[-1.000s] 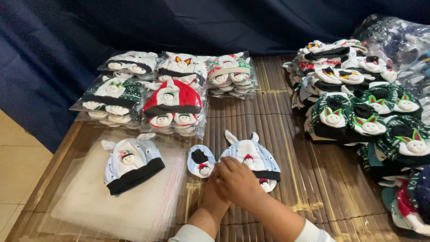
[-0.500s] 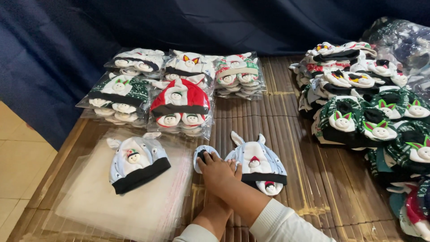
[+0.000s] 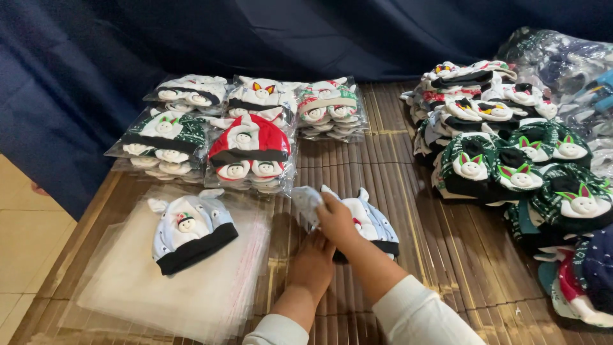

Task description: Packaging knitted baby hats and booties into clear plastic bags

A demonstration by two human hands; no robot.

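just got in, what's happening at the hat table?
A person is working over a slatted mat. The right hand lifts a small pale piece just above a light blue animal hat; the left hand rests on the mat below it. Another light blue hat lies on a stack of clear bags. Bagged hats sit behind, loose green hats at right.

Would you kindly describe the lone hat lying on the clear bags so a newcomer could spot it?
Start at the slatted wooden table and find the stack of clear bags at its near left. The pale blue hat lies on top, unlike its bagged neighbours: black brim, two ears, small animal face.
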